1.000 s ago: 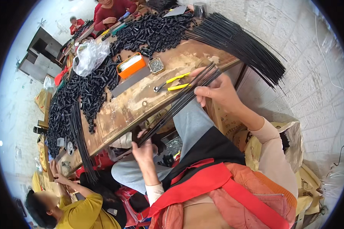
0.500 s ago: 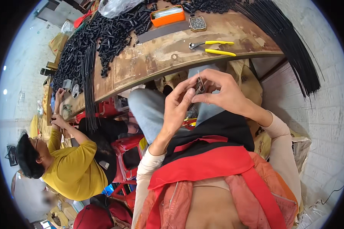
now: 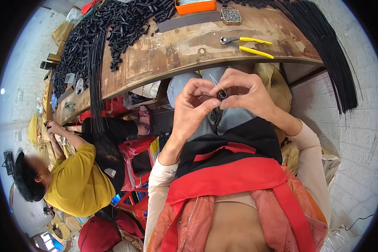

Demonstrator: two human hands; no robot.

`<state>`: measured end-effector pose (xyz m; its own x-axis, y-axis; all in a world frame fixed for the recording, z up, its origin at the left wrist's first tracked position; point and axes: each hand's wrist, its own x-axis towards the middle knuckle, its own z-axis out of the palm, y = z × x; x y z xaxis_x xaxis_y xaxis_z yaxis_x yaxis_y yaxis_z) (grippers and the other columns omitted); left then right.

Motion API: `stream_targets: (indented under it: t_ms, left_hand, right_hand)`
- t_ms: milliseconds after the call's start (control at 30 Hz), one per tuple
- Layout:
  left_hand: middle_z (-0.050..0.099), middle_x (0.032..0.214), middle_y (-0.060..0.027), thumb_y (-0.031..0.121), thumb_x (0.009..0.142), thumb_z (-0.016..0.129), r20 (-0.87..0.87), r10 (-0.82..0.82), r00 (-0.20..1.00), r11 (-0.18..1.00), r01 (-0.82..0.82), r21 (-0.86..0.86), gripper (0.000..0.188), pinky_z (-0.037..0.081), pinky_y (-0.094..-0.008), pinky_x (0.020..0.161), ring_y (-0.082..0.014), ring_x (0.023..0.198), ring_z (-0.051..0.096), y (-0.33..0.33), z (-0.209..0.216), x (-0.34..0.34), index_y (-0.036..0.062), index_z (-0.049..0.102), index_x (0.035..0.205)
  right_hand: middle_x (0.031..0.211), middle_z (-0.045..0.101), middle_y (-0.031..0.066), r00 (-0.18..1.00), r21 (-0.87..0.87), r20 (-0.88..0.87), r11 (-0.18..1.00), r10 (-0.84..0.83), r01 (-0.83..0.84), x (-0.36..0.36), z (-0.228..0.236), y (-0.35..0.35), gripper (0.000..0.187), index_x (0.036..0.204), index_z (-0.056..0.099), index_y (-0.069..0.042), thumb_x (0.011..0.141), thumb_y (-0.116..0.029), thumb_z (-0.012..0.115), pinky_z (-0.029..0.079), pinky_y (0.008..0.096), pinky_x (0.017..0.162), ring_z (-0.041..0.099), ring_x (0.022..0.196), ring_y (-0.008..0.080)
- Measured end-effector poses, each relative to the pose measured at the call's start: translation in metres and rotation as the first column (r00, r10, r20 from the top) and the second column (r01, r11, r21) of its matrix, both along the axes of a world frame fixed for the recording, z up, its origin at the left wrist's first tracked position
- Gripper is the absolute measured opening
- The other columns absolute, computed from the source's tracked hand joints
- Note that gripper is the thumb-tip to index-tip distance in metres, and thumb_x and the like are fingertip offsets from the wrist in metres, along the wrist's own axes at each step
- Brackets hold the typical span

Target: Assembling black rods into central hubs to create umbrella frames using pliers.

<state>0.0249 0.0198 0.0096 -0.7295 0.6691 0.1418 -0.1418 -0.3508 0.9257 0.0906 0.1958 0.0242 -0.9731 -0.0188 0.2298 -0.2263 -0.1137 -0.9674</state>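
Observation:
My left hand (image 3: 190,110) and my right hand (image 3: 250,97) meet over my lap, in front of the table edge. Between their fingertips is a small black part (image 3: 222,94), its round dark end facing up. Both thumbs and forefingers close on it or right beside it. Two thin pale strands (image 3: 214,80), like wire or thread, stick up from between the forefingers and spread apart. Below the fingers hangs a darker length (image 3: 215,115), partly hidden by the left thumb; I cannot tell whether it belongs to the same part.
Yellow-handled pliers (image 3: 252,47) lie on the wooden table (image 3: 176,54). Behind them stand an orange box (image 3: 195,7) and a small tray of metal bits (image 3: 231,15). Black parts (image 3: 126,31) heap up on the left. Black rods (image 3: 334,67) overhang at right. A co-worker (image 3: 77,180) sits at left.
The black part has turned so its round end shows, and the pale strands now stand apart. My view has shifted slightly. The co-worker's hands have come together.

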Motion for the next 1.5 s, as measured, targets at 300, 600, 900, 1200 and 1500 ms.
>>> stream_targets:
  t_ms: [300, 600, 900, 1200, 1500]
  left_hand:
    - [0.058, 0.086, 0.0016, 0.013, 0.079, 0.076, 0.088, -0.153, 0.984, 0.987, 0.148, 0.059, 0.026, 0.044, -0.0212, 0.071, -0.0057, 0.077, 0.053, 0.006, 0.005, -0.023, 0.0068, 0.057, 0.096]
    - [0.057, 0.088, -0.0013, 0.009, 0.082, 0.073, 0.074, -0.052, 0.996, 0.997, 0.049, 0.054, 0.011, 0.044, -0.0266, 0.079, -0.0105, 0.087, 0.053, 0.004, 0.015, -0.007, 0.0021, 0.067, 0.088]
    - [0.066, 0.092, -0.0070, 0.009, 0.081, 0.073, 0.113, -0.067, 0.991, 0.987, 0.050, 0.152, 0.013, 0.046, -0.0282, 0.081, -0.0135, 0.087, 0.059, -0.002, 0.016, -0.010, 0.0012, 0.069, 0.090]
    - [0.067, 0.091, -0.0067, 0.007, 0.083, 0.071, 0.118, -0.081, 0.990, 0.984, 0.060, 0.169, 0.013, 0.047, -0.0265, 0.078, -0.0119, 0.085, 0.060, 0.001, 0.021, -0.017, -0.0002, 0.068, 0.093]
    - [0.064, 0.100, -0.0082, -0.003, 0.083, 0.068, 0.007, -0.183, 0.983, 0.983, 0.183, 0.029, 0.013, 0.051, -0.0265, 0.080, -0.0118, 0.088, 0.060, -0.007, 0.017, -0.015, -0.0010, 0.058, 0.090]
  right_hand:
    - [0.079, 0.054, -0.0062, 0.987, -0.244, 0.159, 0.969, 0.010, 0.029, -0.008, 0.011, -0.006, 0.025, 0.087, 0.059, -0.007, 0.074, -0.004, 0.079, 0.038, 0.0174, 0.063, 0.049, 0.074, -0.0004]
    - [0.079, 0.052, -0.0054, 0.991, -0.341, 0.077, 0.937, 0.111, -0.078, -0.011, 0.003, -0.009, 0.026, 0.077, 0.055, -0.008, 0.073, -0.003, 0.080, 0.040, 0.0191, 0.066, 0.047, 0.073, 0.0020]
    - [0.084, 0.054, -0.0026, 0.997, -0.197, -0.065, 0.978, 0.051, -0.063, -0.016, 0.009, -0.009, 0.029, 0.078, 0.053, -0.008, 0.071, 0.000, 0.080, 0.043, 0.0231, 0.072, 0.051, 0.080, 0.0044]
    - [0.087, 0.055, 0.0007, 0.988, -0.145, -0.092, 0.980, 0.123, -0.135, -0.026, 0.011, 0.002, 0.024, 0.078, 0.054, -0.006, 0.074, 0.004, 0.076, 0.043, 0.0236, 0.071, 0.053, 0.081, 0.0076]
    - [0.093, 0.055, 0.0040, 0.982, -0.023, -0.128, 0.989, 0.141, -0.145, -0.010, 0.020, 0.011, 0.018, 0.088, 0.060, -0.003, 0.077, 0.004, 0.073, 0.046, 0.0270, 0.079, 0.055, 0.089, 0.0114]
